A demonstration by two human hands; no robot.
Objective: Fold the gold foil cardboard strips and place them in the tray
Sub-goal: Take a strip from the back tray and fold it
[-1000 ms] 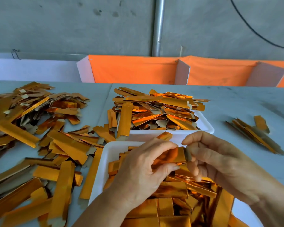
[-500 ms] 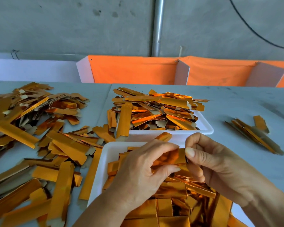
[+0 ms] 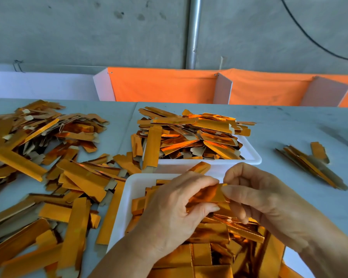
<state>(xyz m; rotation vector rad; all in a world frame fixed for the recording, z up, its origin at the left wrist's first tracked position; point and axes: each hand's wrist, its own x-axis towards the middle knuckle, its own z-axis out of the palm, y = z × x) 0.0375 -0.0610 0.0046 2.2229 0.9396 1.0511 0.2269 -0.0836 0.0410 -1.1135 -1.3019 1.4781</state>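
Note:
Both hands hold one gold foil cardboard strip just above the near white tray. My left hand grips the strip's left part between curled fingers and thumb. My right hand pinches its right end, thumb on the foil face. The strip's middle shows between the hands; its ends are hidden. The near tray holds several gold strips under my hands. A second white tray behind it is heaped with gold strips.
Loose gold strips cover the grey table on the left and near left. A small bundle of strips lies at the right. Orange cloth bins with white dividers stand along the table's far edge.
My right hand has moved left along the strip toward my left hand, and its thumb now lies over the strip's right end. Less of the strip shows between the hands.

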